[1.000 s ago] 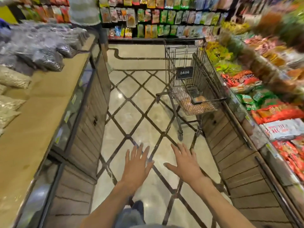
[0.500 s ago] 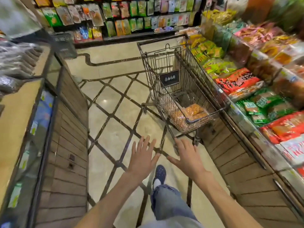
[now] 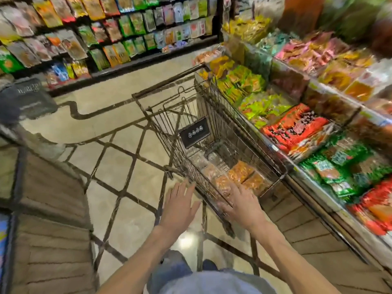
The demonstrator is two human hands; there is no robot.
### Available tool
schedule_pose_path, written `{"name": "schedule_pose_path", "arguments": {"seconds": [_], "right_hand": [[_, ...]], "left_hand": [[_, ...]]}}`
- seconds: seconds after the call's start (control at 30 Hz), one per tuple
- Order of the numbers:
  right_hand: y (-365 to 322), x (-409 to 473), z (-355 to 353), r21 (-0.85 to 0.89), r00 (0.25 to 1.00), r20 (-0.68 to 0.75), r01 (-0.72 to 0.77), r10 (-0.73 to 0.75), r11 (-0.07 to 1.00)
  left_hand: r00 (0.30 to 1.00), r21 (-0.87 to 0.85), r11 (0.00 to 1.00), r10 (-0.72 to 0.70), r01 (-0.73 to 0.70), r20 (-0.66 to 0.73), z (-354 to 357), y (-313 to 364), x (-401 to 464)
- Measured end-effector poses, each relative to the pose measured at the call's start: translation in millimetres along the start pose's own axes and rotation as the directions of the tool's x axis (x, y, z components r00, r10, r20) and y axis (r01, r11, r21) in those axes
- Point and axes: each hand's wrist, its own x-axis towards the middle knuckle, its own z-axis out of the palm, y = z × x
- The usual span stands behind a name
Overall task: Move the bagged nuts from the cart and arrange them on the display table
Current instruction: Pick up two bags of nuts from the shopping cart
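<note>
Cart (image 3: 212, 115): wire shopping cart standing on the tiled floor (image 3: 118, 166), its long side just beside the snack counter (image 3: 314, 187); a black placard (image 3: 194, 132) hangs inside its far end.
Bagged nuts (image 3: 239, 177): several clear bags of orange-brown nuts lying flat on the cart's bottom, at its near end.
Left hand (image 3: 179, 205): fingers straight and spread, holding nothing, hovering over the floor just outside the cart's near left corner.
Right hand (image 3: 240, 205): fingers straight and relaxed, palm down, at the cart's near rim, just short of the nut bags; contact with the wire cannot be told.
Snack counter: piled with red, green and yellow packets along the cart's far side.
Wall shelves (image 3: 101, 35): rows of coloured packets beyond the cart's far end.
Wooden counter (image 3: 48, 230): panelled side across the aisle from the cart.
</note>
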Motion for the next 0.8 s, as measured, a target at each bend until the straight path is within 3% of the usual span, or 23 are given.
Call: {"name": "schedule_pose_path", "arguments": {"seconds": [0.23, 0.47, 0.8], "right_hand": [[14, 97, -4, 0.145, 0.979, 0.029, -0.203, 0.201, 0.968], [14, 198, 16, 0.272, 0.917, 0.096, -0.398, 0.387, 0.876], [10, 342, 59, 0.337, 0.795, 0.339, -0.602, 0.503, 0.724]], "left_hand": [[0.979, 0.095, 0.976, 0.186, -0.194, 0.086, -5, -10, 145], [0.907, 0.136, 0.933, 0.277, -0.332, 0.317, 12, -52, 304], [0.766, 0.124, 0.959, 0.121, -0.254, 0.631, 86, -111, 480]]}}
